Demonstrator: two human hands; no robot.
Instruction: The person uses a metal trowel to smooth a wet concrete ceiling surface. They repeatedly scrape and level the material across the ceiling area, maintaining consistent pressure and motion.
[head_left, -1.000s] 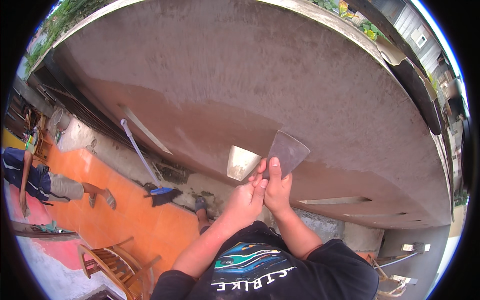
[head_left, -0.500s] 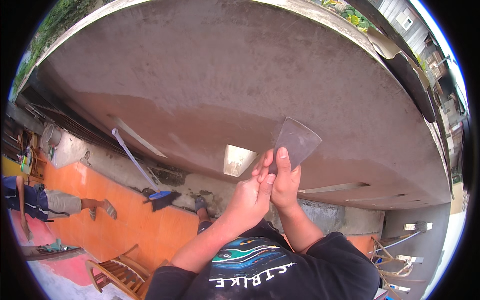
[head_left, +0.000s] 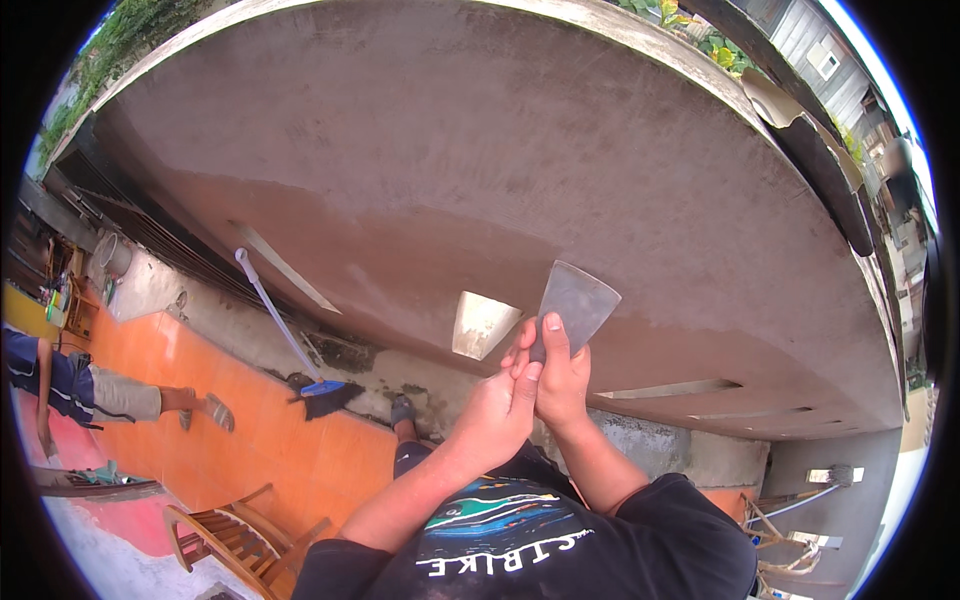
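A grey, flat scraper (head_left: 580,297) with a flared blade points up and away from me in front of a plastered wall. My right hand (head_left: 562,385) grips its narrow end, the thumb pressed along the near face. Against it, my left hand (head_left: 492,415) is closed, its thumb up beside the scraper's narrow end. Some fingertips between the two hands overlap, and whatever the left fingers hold is hidden. The wall (head_left: 400,130) is grey-brown, with a darker, damp-looking lower band (head_left: 400,245).
A pale tapered opening (head_left: 485,325) and narrow slots (head_left: 670,388) pierce the wall. A blue-handled broom (head_left: 325,390) leans at left. Orange tiles (head_left: 290,455), a wooden chair (head_left: 235,540) and another person (head_left: 80,380) are further left. A brush (head_left: 840,475) stands at right.
My hands and the scraper have shifted slightly left and lower against the wall. My grip looks the same. The view has turned a little.
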